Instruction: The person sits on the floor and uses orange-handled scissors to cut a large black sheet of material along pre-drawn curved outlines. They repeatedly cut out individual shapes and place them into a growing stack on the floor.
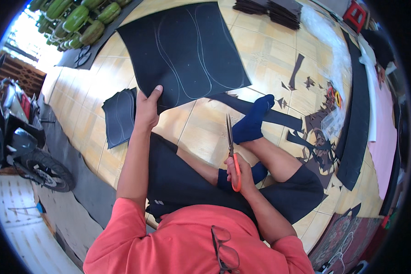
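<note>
Black sheet, traced with pale curved outlines, fills the upper centre of the frame, its lower left edge pinched in the left hand, thumb on top. Around the orange handles of the scissors, the right hand is curled at centre, blades upward. A small light mark on the dark shorts and another near the toe of the blue sock are too small to read. At upper left, green cylinders are piled; their contents are hidden. Clear plastic lies among dark scraps at right.
</note>
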`<state>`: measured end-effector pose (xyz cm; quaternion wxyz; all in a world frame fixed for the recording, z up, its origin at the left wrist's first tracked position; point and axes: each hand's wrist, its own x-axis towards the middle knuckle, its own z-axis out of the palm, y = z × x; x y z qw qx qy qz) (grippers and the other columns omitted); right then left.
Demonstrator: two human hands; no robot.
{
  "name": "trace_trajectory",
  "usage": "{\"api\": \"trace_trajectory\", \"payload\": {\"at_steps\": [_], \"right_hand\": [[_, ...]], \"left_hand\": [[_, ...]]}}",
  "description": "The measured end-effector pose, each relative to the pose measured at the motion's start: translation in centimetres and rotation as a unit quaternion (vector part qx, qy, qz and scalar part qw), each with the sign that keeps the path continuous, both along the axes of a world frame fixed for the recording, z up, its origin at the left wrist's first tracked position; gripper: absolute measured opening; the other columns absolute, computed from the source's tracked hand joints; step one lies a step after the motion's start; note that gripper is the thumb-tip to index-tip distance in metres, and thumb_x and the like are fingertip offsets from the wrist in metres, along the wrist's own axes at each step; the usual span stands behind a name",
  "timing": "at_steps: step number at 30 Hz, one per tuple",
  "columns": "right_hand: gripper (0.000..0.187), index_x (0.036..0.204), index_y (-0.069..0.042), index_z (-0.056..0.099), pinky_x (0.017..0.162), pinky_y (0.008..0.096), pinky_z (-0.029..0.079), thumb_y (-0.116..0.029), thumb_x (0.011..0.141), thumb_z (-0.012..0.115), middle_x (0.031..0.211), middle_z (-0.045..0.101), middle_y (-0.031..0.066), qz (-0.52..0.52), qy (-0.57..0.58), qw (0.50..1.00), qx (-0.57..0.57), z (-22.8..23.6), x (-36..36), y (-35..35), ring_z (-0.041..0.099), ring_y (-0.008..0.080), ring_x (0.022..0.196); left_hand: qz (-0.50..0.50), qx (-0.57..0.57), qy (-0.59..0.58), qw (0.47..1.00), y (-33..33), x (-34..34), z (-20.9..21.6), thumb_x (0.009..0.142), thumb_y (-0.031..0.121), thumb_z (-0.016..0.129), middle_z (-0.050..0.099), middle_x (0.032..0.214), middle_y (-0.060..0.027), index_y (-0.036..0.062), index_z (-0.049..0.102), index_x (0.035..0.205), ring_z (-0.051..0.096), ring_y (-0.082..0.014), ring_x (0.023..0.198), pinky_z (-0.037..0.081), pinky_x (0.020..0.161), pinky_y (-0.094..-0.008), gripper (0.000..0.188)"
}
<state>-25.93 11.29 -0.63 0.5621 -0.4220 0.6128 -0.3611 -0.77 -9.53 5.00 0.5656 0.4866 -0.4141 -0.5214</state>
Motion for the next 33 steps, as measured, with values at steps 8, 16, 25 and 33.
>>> {"api": "trace_trajectory", "payload": {"at_steps": [8, 16, 25, 33], "right_hand": [[0.027, 0.101, 0.001, 0.053, 0.069, 0.0376, 0.047, -0.025, 0.096, 0.052, 0.083, 0.061, 0.0183, 0.075, 0.060, 0.981, -0.171, 4.1, 1.2, -2.5, 0.061, 0.0323, 0.074], [0.029, 0.101, 0.001, 0.053, 0.069, 0.0376, 0.046, -0.027, 0.095, 0.052, 0.081, 0.057, 0.0174, 0.076, 0.028, 0.984, -0.158, 5.9, 1.2, -3.0, 0.059, 0.0314, 0.075], [0.036, 0.078, -0.005, 0.052, 0.042, 0.0224, 0.036, -0.034, 0.099, 0.050, 0.053, 0.045, -0.0033, 0.075, -0.031, 0.991, -0.108, 6.5, 0.2, -1.5, 0.045, 0.0046, 0.045], [0.035, 0.079, -0.003, 0.051, 0.048, 0.0242, 0.040, -0.032, 0.098, 0.051, 0.062, 0.049, 0.0006, 0.064, -0.039, 0.987, -0.142, 6.6, 0.7, -2.3, 0.049, 0.0072, 0.052]], "left_hand": [[0.049, -0.025, 0.087, 0.995, 6.6, 0.3, 2.9, 0.090, 0.001, 0.059, 0.060, 0.116, -0.0101, -0.0012, 0.052, 0.126, 0.060, -0.0192, 0.102, 0.050, 0.089, -0.0325, 0.036], [0.014, -0.019, 0.131, 0.991, 9.3, -0.7, 2.2, 0.090, 0.001, 0.058, 0.060, 0.118, -0.0100, -0.0013, 0.052, 0.127, 0.059, -0.0190, 0.106, 0.049, 0.093, -0.0326, 0.037], [0.009, 0.010, 0.118, 0.993, 8.9, 0.1, 2.0, 0.089, 0.003, 0.061, 0.062, 0.117, -0.0107, 0.0003, 0.052, 0.127, 0.061, -0.0206, 0.104, 0.051, 0.090, -0.0346, 0.039], [-0.028, 0.035, 0.103, 0.994, 9.6, 0.1, 1.8, 0.090, 0.003, 0.059, 0.060, 0.120, -0.0096, 0.0001, 0.052, 0.127, 0.059, -0.0172, 0.107, 0.049, 0.091, -0.0318, 0.038]]}}
